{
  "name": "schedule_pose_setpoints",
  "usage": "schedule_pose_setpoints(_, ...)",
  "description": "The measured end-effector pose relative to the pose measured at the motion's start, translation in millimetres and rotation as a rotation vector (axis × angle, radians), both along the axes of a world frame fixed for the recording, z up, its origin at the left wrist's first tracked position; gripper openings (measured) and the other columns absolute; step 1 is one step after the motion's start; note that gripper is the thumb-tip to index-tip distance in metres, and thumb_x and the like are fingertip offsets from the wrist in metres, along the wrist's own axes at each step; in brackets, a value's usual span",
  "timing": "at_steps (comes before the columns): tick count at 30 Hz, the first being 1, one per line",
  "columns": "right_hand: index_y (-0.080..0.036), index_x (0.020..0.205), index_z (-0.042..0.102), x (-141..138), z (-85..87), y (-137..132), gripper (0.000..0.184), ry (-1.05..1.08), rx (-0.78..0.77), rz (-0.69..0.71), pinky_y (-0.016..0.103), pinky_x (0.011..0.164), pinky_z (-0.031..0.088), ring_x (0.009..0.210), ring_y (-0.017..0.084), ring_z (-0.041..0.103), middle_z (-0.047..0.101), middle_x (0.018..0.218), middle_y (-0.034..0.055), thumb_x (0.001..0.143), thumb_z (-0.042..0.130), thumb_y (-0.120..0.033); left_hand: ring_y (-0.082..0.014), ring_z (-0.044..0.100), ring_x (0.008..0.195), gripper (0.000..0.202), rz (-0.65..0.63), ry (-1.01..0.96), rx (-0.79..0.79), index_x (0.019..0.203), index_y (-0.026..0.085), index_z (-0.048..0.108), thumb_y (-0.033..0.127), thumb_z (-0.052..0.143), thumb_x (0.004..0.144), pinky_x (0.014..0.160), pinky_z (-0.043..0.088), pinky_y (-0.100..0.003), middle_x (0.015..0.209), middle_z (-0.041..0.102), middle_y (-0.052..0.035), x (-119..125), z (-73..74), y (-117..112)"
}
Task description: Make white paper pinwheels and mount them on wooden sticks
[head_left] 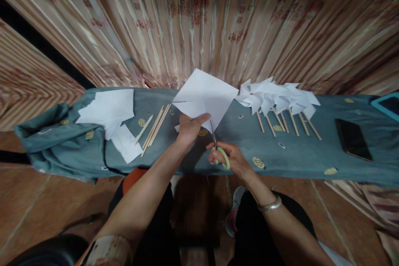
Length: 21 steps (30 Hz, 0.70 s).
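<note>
Head view: hands (189, 128) (233, 158) hold paper (208, 95), scissors (214, 137); cloth (246, 143) bears pinwheels (276, 96).

Free gap between scissors (227, 158) and pinwheels (272, 91)

A silver bangle (272, 204), a pale patterned sleeve (109, 251), black trousers (159, 228) and a pink-trimmed grey shoe (239, 196) are worn.
</note>
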State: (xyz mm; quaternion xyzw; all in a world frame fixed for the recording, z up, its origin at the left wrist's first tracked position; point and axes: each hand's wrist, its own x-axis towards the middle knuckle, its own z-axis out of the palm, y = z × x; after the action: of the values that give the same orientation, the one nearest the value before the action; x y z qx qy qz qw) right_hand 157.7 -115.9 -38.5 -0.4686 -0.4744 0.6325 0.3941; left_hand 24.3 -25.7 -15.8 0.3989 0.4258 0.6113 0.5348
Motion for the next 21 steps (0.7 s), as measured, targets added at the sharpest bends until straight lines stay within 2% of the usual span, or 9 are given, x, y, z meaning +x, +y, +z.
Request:
schedule_pose_setpoints(7, -0.017, 0.088, 0.067, -1.3, 0.7, -0.1, 0.047, -0.011, -0.005, -0.013, 0.023, 0.055, 0.044, 0.056, 0.010, 0.056, 0.066, 0.064, 0.0000, 0.065, 0.076, -0.057, -0.0212, 0.067, 0.077, 0.031, -0.008, 0.004, -0.013, 0.084, 0.013, 0.072, 0.022, 0.080, 0.055, 0.081, 0.052, -0.035, 0.074, 0.073, -0.0044, 0.7, 1.9, -1.5)
schedule_pose_setpoints(15, -0.017, 0.086, 0.067, -3.3, 2.2, -0.9, 0.050, -0.010, -0.028, -0.050, 0.023, 0.052, 0.042, 0.053, 0.010, 0.055, 0.064, 0.060, -0.0013, 0.061, 0.078, -0.058, -0.0239, 0.068, 0.083, 0.031, 0.001, 0.004, -0.053, 0.080, 0.014, 0.071, 0.026, 0.082, 0.053, 0.082, 0.052, -0.037, 0.081, 0.074, -0.0068, -1.2, 1.6, -1.1)
schedule_pose_setpoints(21, -0.017, 0.087, 0.067, -4.2, 0.7, -2.1, 0.045, -0.015, -0.016, -0.058, 0.023, 0.051, 0.041, 0.052, 0.010, 0.055, 0.063, 0.059, -0.0016, 0.063, 0.078, -0.054, -0.0222, 0.068, 0.081, 0.031, 0.013, 0.003, -0.035, 0.083, 0.015, 0.071, 0.022, 0.081, 0.054, 0.082, 0.052, -0.035, 0.080, 0.074, -0.0054, -2.1, 2.0, -0.2)
